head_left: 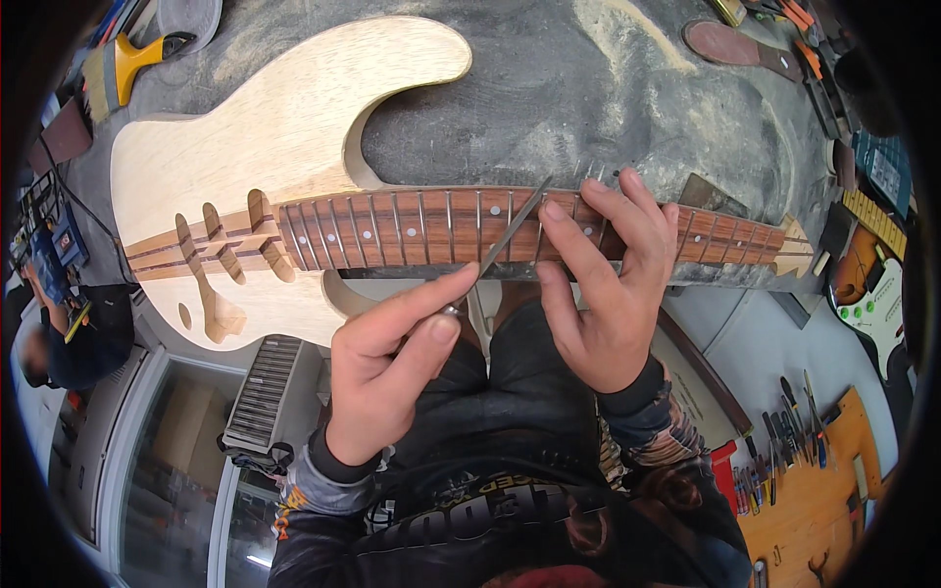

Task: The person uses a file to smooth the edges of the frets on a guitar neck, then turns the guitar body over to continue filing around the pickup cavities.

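Observation:
An unfinished pale wood electric guitar body (265, 108) lies on the bench, its neck running to the right. The neck carries a reddish-brown fretboard (372, 225) with metal frets and round pale inlay dots. My left hand (387, 367) is closed on a thin metal file (515, 227), index finger stretched along it. The file's blade slants across the fretboard, its tip at the far edge. To its right, my right hand (613, 284) is open, fingers spread, with fingertips over the fretboard close to the blade; firm contact is hard to judge.
Wood dust covers the dark bench (510, 118). A yellow-handled brush (127, 67) lies far left, a reddish-brown paddle-shaped tool (735, 47) far right. Another electric guitar (877, 304) stands at right, above a wooden tool rack (818, 490). Another person (83, 333) is at far left.

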